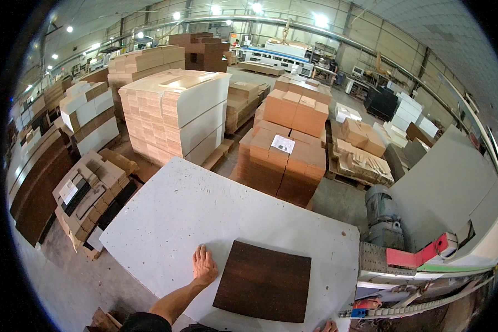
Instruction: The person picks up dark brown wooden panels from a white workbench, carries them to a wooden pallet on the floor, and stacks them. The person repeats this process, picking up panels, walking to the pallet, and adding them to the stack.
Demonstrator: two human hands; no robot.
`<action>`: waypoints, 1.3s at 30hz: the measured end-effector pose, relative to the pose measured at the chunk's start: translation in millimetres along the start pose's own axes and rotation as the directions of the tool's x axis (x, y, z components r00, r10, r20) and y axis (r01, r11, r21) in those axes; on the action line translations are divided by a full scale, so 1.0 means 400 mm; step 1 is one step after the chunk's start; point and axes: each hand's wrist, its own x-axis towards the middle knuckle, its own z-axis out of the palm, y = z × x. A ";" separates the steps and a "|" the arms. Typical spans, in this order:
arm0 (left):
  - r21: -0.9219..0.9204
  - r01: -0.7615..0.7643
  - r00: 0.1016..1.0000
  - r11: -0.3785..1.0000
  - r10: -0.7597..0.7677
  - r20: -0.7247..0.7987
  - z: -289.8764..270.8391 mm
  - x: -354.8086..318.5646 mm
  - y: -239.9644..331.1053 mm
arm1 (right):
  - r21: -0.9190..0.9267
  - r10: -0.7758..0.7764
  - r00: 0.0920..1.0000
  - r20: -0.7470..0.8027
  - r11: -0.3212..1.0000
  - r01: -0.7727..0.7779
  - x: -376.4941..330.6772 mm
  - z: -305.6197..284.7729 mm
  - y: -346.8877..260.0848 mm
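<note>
A dark brown rectangular wood panel lies flat on a large white board that serves as the work surface. My left hand rests palm down on the white board, fingers together, just left of the panel's near left edge and holding nothing. Only the fingertips of my right hand show at the bottom edge of the view, beside the panel's lower right corner; what they hold is hidden.
A grey machine with a motor and a red guard stands at the right. Pallets of stacked pale panels, tan blocks and dark boards surround the table on the concrete floor.
</note>
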 end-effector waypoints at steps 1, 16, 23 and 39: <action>-0.001 -0.001 1.000 1.000 0.001 -0.005 0.004 -0.002 -0.002 | -0.007 -0.006 1.000 -0.003 1.000 0.006 0.000 0.001 0.000; 0.079 -0.070 0.995 0.994 0.075 -0.068 0.108 -0.004 -0.061 | -0.012 0.128 0.981 0.143 0.992 -0.127 -0.012 0.028 0.061; 0.133 -0.052 0.996 0.990 0.060 -0.060 0.132 0.006 -0.071 | 0.031 0.151 0.974 0.171 0.987 -0.159 0.009 -0.001 0.046; 0.033 -0.060 0.995 0.998 0.063 -0.072 0.072 -0.004 -0.032 | 0.044 0.174 0.957 0.231 0.981 -0.189 0.002 0.032 0.049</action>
